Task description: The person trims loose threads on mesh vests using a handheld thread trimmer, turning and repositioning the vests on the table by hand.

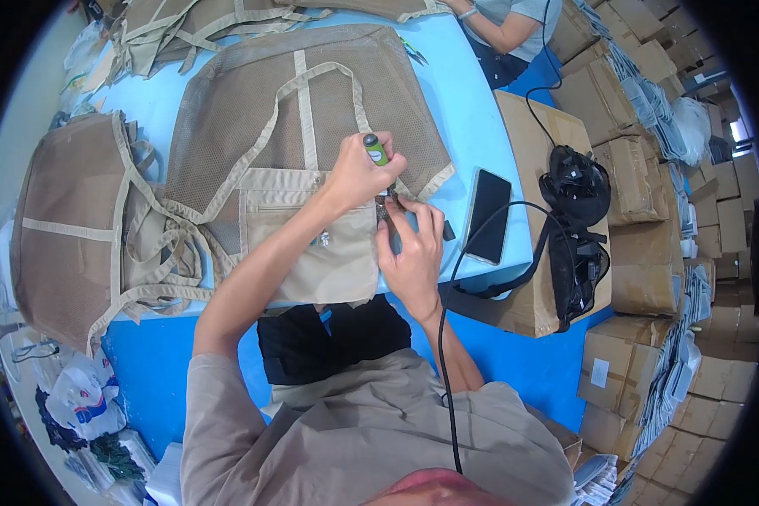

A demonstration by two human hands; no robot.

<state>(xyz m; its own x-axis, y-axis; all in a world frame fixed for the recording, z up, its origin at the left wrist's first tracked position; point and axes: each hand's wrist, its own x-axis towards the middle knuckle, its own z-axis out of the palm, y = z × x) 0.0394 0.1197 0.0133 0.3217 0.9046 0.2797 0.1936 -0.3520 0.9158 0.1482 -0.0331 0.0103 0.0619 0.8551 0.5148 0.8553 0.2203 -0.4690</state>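
Observation:
My left hand [363, 173] is closed round a green-handled tool [374, 149] with a dark rounded end, held upright. Its lower end points at a narrow dark strip [382, 215] on the right edge of a beige zippered fabric pocket [312, 261]; the exact tip is hard to make out. Thumb and index finger of my right hand [415, 253] pinch this strip, close below the tool. The pocket belongs to a brown mesh piece [219, 118] with beige straps, spread flat on the light-blue table [476, 110]. Small shiny metal bits [325, 239] lie on the pocket.
Right of my hands lies a phone [489, 215]; a black cable crosses it. Black strapped gear [575, 190] rests on a cardboard box [523, 295]. Another mesh piece [63, 202] lies left. A co-worker's arm [502, 29] shows at the far edge. Stacked cartons [641, 177] line the right.

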